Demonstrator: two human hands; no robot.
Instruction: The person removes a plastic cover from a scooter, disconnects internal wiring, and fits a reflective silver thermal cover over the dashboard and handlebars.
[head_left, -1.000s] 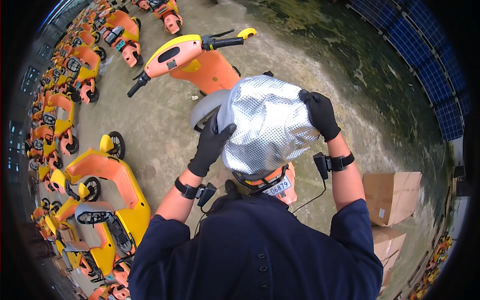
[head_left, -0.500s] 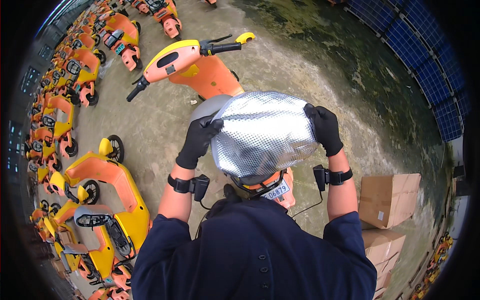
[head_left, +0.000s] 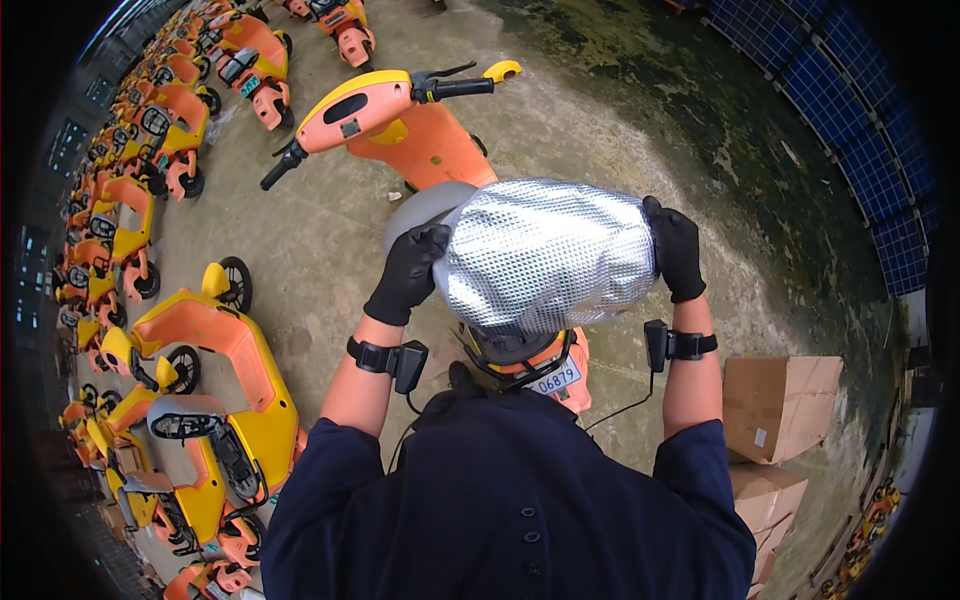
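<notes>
A silver, quilted foil seat cover (head_left: 550, 255) spans the space between my two black-gloved hands, above the rear of an orange and yellow scooter (head_left: 425, 150). My left hand (head_left: 408, 262) is closed on the cover's left edge, close to the grey scooter seat (head_left: 425, 207), whose front part shows past the foil. At the opposite edge, my right hand (head_left: 674, 250) pinches the cover with its fingers bent. The foil hides most of the seat. Below it, the black rear rack (head_left: 510, 360) and a licence plate (head_left: 556, 377) show.
Another yellow and orange scooter (head_left: 215, 370) stands to my left, with rows of similar scooters (head_left: 165, 120) behind it. Cardboard boxes (head_left: 780, 408) are stacked at my right. Blue crates or panels (head_left: 850, 110) line the far right. The concrete floor (head_left: 300, 235) is stained.
The cover has shifted slightly right and is stretched flatter, with fewer folds. Both hands have moved right along with it, still gripping its edges. More of the rear rack shows.
</notes>
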